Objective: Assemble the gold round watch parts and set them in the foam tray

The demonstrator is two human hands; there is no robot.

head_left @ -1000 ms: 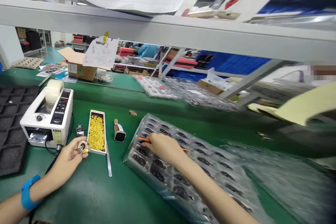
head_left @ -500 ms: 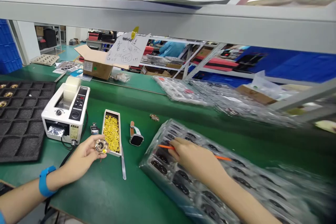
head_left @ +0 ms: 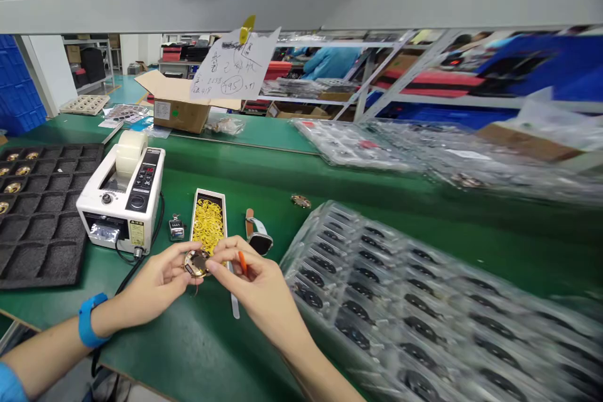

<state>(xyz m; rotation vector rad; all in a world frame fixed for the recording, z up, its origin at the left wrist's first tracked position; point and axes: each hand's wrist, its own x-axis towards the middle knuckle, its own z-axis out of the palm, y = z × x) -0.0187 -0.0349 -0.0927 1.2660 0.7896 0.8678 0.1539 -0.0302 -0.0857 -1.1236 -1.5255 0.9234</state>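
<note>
My left hand [head_left: 157, 282] is closed around a small round gold-coloured part [head_left: 195, 262], held just above the green bench near its front edge. My right hand [head_left: 254, 282] meets it from the right: thumb and forefinger pinch at the part's edge, and an orange stick [head_left: 242, 262] is tucked between the fingers. A blue band circles my left wrist. Just behind the hands stands a narrow white box of yellow rings [head_left: 208, 226], with a metal strip [head_left: 234, 304] lying on the bench below my right hand.
A white tape dispenser [head_left: 123, 198] stands at the left, beside a black foam tray [head_left: 40, 217] holding a few gold parts. A smartwatch [head_left: 258, 240] and a small counter [head_left: 176, 228] lie by the box. Clear blister trays of dark round parts [head_left: 400, 301] fill the right.
My right hand left the blister tray and came left with the orange stick to meet the left hand at the round part. The view has shifted downward.
</note>
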